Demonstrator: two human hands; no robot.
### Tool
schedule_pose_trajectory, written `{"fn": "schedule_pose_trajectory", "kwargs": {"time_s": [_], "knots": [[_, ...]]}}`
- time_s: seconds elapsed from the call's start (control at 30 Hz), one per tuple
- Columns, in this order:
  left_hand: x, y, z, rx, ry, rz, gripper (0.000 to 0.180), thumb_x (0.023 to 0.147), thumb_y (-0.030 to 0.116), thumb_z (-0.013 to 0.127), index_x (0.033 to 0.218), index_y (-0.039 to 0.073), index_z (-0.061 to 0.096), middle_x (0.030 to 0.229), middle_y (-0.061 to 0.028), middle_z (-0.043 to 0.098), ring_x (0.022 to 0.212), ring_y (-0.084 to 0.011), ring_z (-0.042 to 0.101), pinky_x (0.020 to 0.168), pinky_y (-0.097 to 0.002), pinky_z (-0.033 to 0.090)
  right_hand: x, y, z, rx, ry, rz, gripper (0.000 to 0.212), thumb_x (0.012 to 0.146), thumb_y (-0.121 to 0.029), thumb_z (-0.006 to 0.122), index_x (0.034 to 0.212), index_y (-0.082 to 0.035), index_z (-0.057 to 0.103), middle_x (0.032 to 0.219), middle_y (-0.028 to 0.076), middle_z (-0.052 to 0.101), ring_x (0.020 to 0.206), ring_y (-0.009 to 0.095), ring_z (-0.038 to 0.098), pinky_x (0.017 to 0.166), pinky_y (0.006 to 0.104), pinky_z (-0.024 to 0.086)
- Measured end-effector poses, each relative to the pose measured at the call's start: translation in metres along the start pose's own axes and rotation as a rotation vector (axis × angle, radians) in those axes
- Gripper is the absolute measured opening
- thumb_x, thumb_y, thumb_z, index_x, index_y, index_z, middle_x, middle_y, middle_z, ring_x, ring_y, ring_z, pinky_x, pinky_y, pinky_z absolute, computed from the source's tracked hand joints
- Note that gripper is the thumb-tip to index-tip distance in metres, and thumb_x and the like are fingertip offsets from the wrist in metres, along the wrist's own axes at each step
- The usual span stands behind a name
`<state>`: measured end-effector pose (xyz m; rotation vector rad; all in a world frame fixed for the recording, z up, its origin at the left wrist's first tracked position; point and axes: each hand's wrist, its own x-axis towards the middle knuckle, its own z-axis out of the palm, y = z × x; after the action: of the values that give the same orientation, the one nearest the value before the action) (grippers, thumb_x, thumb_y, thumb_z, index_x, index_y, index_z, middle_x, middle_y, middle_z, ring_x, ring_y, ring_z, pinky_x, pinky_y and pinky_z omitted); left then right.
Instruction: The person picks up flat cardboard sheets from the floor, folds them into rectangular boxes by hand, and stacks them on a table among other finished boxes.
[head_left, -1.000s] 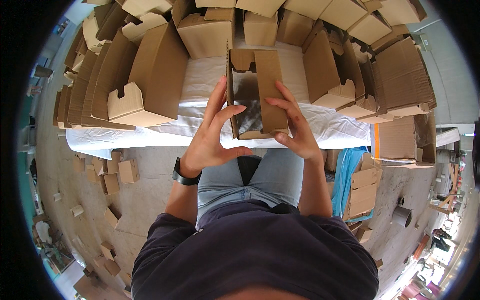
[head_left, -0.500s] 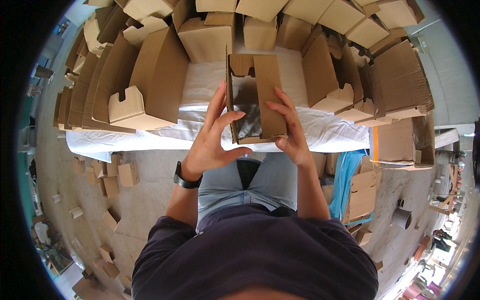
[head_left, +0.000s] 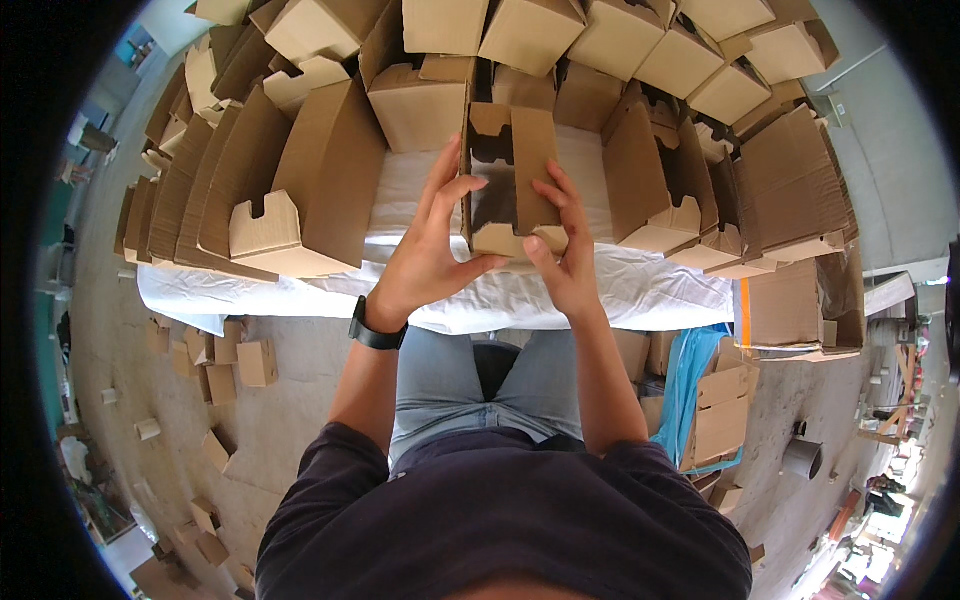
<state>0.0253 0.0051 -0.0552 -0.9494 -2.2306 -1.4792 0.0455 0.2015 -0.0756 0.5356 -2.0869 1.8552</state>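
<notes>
Between my hands is a small brown cardboard box [head_left: 534, 150], its top partly open so its dark inside shows. My left hand [head_left: 422, 258] grips its left side, fingers along the wall and thumb at the near lower corner. A black band circles that wrist. My right hand [head_left: 570, 262] holds the other side, fingers curled over the right panel and thumb pressed on the near notched flap [head_left: 498, 240]. The box is over the white cloth [head_left: 400, 205]; whether its base touches the cloth is hidden.
Open cardboard boxes stand in rows at left [head_left: 325, 170] and right [head_left: 640, 185], with more stacked along the back [head_left: 530, 35]. A box with an orange strip [head_left: 785, 310] is at the right end. Below hang blue plastic [head_left: 690, 385] and cartons; small boxes [head_left: 257, 362] lie on the floor.
The box has moved slightly away from me, and its near flap now shows upright. My right thumb has shifted up and inward onto that flap. My left hand keeps its hold.
</notes>
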Motion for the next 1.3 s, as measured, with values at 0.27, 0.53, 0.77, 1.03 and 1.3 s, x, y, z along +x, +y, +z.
{"fn": "schedule_pose_trajectory", "kwargs": {"time_s": [0.27,0.53,0.77,1.03,1.3], "knots": [[-0.007,-0.004,0.003,-0.054,-0.008,-0.003,0.089,0.061,0.005,0.09,0.133,0.016,0.039,0.16,-0.0189,0.01,0.146,-0.0346,0.022,0.109,-0.042,0.034,-0.002,0.001,0.004,-0.023,0.078,-0.005,0.042,0.086,-0.01,0.067,0.124,0.002,0.054,0.147,0.02,0.039,0.139,0.034,0.037,0.111,0.0411,0.031],[-0.008,0.001,0.005,-0.05,-0.007,-0.027,0.105,0.062,0.004,0.088,0.146,0.013,0.026,0.16,-0.0182,0.008,0.147,-0.0353,0.019,0.114,-0.0447,0.029,-0.008,0.01,0.018,-0.081,0.274,-0.084,0.024,0.081,-0.001,0.068,0.103,-0.005,0.06,0.142,0.019,0.045,0.132,0.031,0.045,0.105,0.039,0.039],[-0.032,0.0,0.02,0.09,0.065,0.037,0.109,0.069,0.019,0.085,0.152,0.005,0.017,0.157,-0.0242,0.017,0.145,-0.0424,0.018,0.117,-0.0505,0.02,-0.008,-0.001,0.016,-0.183,0.256,-0.088,0.011,0.079,0.0,0.067,0.089,-0.004,0.064,0.137,0.019,0.05,0.129,0.034,0.049,0.104,0.0395,0.039],[-0.021,0.015,0.008,0.508,-0.127,0.062,0.075,0.08,0.038,0.074,0.142,0.008,0.045,0.154,-0.014,0.032,0.144,-0.037,0.025,0.116,-0.0532,0.02,-0.007,0.004,0.017,-0.188,0.231,-0.143,0.009,0.081,0.003,0.064,0.088,-0.002,0.063,0.137,0.02,0.05,0.131,0.037,0.047,0.105,0.0417,0.039],[-0.02,0.02,0.008,0.53,-0.177,0.014,0.069,0.078,0.033,0.074,0.139,0.009,0.049,0.149,-0.0069,0.042,0.143,-0.0312,0.029,0.116,-0.0488,0.025,-0.013,0.009,0.017,-0.06,0.213,-0.108,0.019,0.088,0.002,0.054,0.107,-0.002,0.053,0.139,0.021,0.047,0.136,0.039,0.041,0.109,0.0429,0.034]]}}
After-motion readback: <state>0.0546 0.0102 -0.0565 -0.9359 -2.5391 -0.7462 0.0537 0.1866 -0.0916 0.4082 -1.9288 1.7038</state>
